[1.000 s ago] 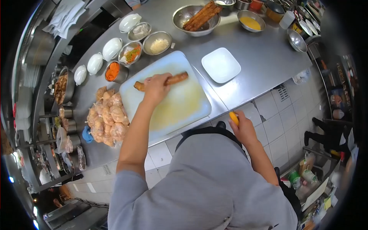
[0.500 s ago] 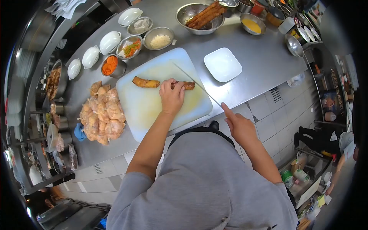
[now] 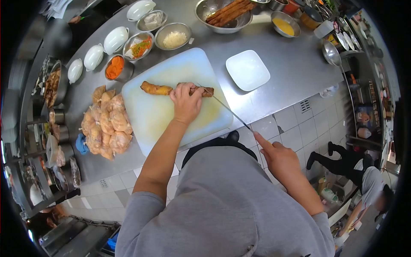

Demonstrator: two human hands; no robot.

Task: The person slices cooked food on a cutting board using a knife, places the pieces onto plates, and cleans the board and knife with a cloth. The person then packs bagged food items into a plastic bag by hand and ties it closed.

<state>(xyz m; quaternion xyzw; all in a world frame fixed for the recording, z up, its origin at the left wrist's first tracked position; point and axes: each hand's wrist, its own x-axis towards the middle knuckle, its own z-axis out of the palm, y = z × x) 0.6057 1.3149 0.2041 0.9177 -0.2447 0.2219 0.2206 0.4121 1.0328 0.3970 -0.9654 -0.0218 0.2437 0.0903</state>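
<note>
The left hand holds a browned roll with bent fingers on the white cutting board. The right hand grips the knife, index finger extended; whether the blade touches the roll, I cannot tell surely.

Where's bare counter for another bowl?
Free: steel counter between the white dish and the ladle, plus a smaller strip between that dish and the big metal bowl. Crowded: left of the cutting board, with bagged food, small bowls and white pots.
</note>
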